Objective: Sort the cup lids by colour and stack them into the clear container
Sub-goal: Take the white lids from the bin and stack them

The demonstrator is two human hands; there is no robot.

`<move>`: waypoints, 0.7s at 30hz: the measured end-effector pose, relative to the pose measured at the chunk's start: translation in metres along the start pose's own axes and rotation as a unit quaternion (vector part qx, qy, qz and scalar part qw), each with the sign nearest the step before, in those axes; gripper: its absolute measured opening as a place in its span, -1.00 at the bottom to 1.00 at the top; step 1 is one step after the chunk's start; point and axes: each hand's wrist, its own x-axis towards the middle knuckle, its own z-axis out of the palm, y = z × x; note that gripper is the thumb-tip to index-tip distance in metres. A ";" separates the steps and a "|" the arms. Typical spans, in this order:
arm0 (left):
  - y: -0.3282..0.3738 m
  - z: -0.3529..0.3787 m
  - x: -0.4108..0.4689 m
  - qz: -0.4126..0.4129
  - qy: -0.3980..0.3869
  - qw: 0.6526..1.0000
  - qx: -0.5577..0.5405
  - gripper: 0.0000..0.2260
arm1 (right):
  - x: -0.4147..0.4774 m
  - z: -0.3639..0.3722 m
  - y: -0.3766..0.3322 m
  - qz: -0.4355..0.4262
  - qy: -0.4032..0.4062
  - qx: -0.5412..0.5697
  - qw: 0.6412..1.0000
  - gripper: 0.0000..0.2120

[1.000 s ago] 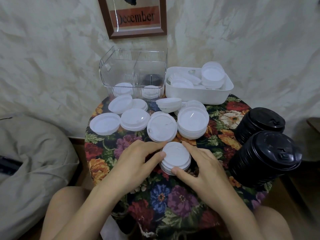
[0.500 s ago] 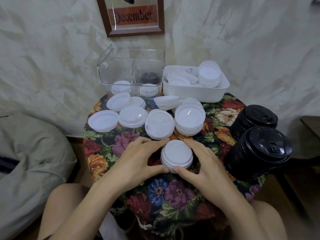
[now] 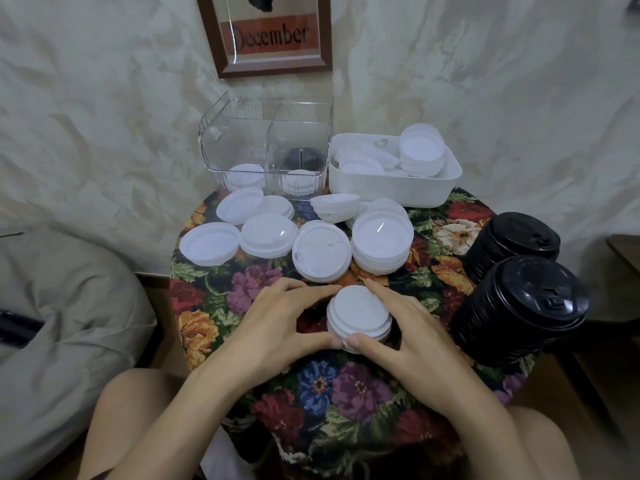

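2 grips: left grip (image 3: 277, 327) + right grip (image 3: 408, 337), both clamped round small white lid stack (image 3: 358, 313) on bench (image 3: 346, 393), front-centre. 2 black piles at right: near black stack (image 3: 519, 306), far black stack (image 3: 512, 247). abt 8 loose white lids/piles (image 3: 321, 251) behind. clear container (image 3: 266, 133) at back, 2 compartments: left white lids, right white + black. white tub (image 3: 398, 192) beside it: white lids.

1. A small round table (image 3: 346, 393) is draped in a dark cloth printed with red, purple, blue and orange flowers.
2. Behind the table stands a pale wall (image 3: 485, 81) with a crumpled, marbled texture.
3. Above the table hangs a brown wooden frame (image 3: 270, 32), cut off at the top, showing "December" on an orange band.
4. Left of the table lies a large grey cushion (image 3: 62, 323), soft and creased.
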 end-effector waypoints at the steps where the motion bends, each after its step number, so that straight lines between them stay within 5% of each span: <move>1: 0.000 0.000 0.001 0.005 -0.003 1.000 0.003 -0.34 | 0.000 0.001 0.000 -0.001 0.004 -0.001 1.000 -0.22; 21: -0.007 0.007 -0.001 -0.023 0.001 1.000 0.018 -0.33 | -0.003 0.003 0.002 0.028 0.009 0.055 0.998 -0.26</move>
